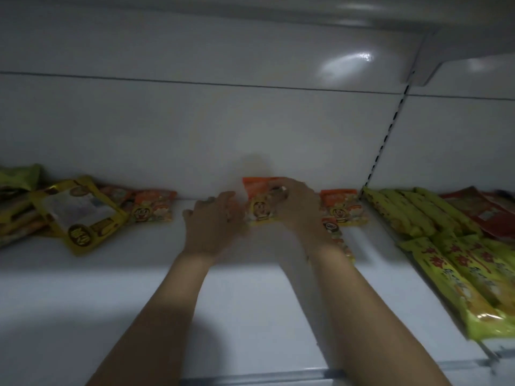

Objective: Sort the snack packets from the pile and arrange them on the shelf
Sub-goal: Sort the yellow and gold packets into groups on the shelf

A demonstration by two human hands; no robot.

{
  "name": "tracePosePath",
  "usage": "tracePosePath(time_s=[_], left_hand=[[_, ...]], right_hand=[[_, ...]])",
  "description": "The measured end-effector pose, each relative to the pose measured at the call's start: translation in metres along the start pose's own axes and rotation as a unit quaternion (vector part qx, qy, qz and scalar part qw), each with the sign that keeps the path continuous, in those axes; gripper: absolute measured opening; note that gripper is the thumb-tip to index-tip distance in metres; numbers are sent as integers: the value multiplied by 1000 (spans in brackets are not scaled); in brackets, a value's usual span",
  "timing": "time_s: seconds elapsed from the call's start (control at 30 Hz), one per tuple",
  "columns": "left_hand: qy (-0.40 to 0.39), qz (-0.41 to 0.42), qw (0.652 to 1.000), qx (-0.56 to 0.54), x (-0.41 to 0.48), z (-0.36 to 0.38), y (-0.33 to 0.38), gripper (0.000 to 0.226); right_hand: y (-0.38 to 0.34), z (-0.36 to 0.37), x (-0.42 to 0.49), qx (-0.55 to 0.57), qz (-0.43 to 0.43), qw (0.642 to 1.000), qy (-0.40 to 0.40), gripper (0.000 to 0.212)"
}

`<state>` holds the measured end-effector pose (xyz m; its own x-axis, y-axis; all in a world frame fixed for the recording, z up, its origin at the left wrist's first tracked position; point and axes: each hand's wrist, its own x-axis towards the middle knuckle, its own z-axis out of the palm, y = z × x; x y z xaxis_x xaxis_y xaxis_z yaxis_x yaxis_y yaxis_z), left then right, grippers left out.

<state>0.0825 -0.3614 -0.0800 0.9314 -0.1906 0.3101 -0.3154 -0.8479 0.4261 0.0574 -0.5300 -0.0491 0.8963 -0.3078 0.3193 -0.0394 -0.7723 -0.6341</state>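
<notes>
Your right hand (292,203) has its fingers curled over the top of an orange packet (257,204) at the far middle of the shelf (83,288), close to the back wall (195,129). Your left hand (214,218) sits at that packet's left edge. Blur hides whether it pinches the film or only steadies it, so I cannot tell its grip.

The packet looks partly raised, and slick film held mostly from the top may slip or flop face down when you let go. Your right forearm crosses above a partly hidden packet (337,238) nearer to you, so pulling the arm back low could drag it toward the near edge. A matching packet (341,207) lies just right of your right hand, and a wide release could knock it askew.

The left orange packet (153,206) is apart from the one in hand, so the row may end up unevenly spaced. The light is dim (the printing is hard to read), and a yellow packet (80,215) from the left heap could easily be mis-sorted.
</notes>
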Motion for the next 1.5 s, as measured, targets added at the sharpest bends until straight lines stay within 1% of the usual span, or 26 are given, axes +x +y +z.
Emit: tracePosePath(time_s=[0.07, 0.1, 0.17, 0.23, 0.3, 0.33, 0.4, 0.47, 0.5, 0.53, 0.6, 0.67, 0.8, 0.87, 0.9, 0.97, 1.0, 1.03, 1.1, 1.17, 1.2, 1.23, 1.33, 1.4, 1.43, 1.5], left_hand=[[9, -14, 997, 74, -2, 6, 4, 52], [-1, -28, 994, 103, -3, 9, 6, 50], [-49, -52, 986, 148, -3, 16, 10, 46], [-69, -54, 980, 177, 1, 18, 14, 44], [-75, -41, 980, 180, 3, 18, 19, 51], [-84, -33, 983, 159, 2, 16, 24, 59], [-115, -18, 992, 57, 0, 12, 34, 67], [-135, 0, 988, -82, -2, 9, 41, 57], [-126, 9, 984, -127, -3, 8, 43, 50], [-107, 16, 983, -148, -4, 8, 45, 47], [-60, 22, 988, -141, -4, 6, 52, 41], [-25, 19, 991, -129, -3, 4, 59, 33], [-14, 24, 988, -152, -6, 7, 76, 34], [-18, 22, 985, -170, -11, 12, 85, 34], [-20, 19, 984, -176, -12, 14, 89, 34], [-25, 23, 983, -181, -12, 17, 96, 34], [-26, 25, 982, -184, -11, 18, 99, 34], [-27, 27, 982, -188, -9, 19, 101, 34], [-23, 34, 981, -191, -4, 22, 107, 35], [-25, 35, 980, -197, 3, 28, 113, 35], [-27, 34, 979, -199, 7, 33, 115, 35], [-33, 31, 979, -201, 11, 39, 117, 36], [-57, 23, 976, -207, 20, 59, 121, 37], [-68, 18, 978, -194, 24, 71, 122, 37], [-70, 15, 983, -170, 26, 77, 122, 37], [-66, 21, 995, -78, 27, 83, 124, 38]], right_hand=[[12, -41, -6, -20, 12, 1000, 21, 31], [22, -60, -11, -36, 21, 999, 21, 31], [43, -89, -20, -73, 48, 996, 18, 29], [65, -106, -29, -111, 86, 990, 11, 29], [81, -113, -37, -129, 119, 984, 6, 32], [88, -115, -40, -129, 130, 983, 3, 34], [100, -114, -47, -120, 141, 983, 8, 37], [108, -115, -51, -100, 146, 984, 29, 38], [111, -116, -52, -94, 147, 984, 39, 39], [114, -117, -52, -97, 149, 983, 46, 40], [117, -118, -52, -120, 152, 980, 44, 43], [119, -116, -49, -142, 156, 977, 25, 44], [123, -101, -52, -175, 169, 970, -25, 41], [125, -95, -55, -180, 161, 970, -13, 39], [127, -93, -56, -154, 161, 975, 9, 36], [134, -87, -55, -66, 160, 984, 45, 31], [135, -84, -54, -52, 152, 985, 60, 30], [132, -82, -55, -67, 132, 987, 59, 29], [133, -76, -59, -128, 63, 990, 6, 33], [136, -68, -64, -218, 12, 975, -49, 42], [137, -68, -65, -250, 5, 966, -66, 43], [136, -68, -67, -262, 1, 963, -69, 43], [139, -67, -69, -249, -17, 967, -58, 45], [139, -65, -71, -240, -20, 970, -36, 52], [139, -64, -72, -235, -21, 972, -18, 53], [139, -62, -73, -220, -26, 975, 6, 49]])
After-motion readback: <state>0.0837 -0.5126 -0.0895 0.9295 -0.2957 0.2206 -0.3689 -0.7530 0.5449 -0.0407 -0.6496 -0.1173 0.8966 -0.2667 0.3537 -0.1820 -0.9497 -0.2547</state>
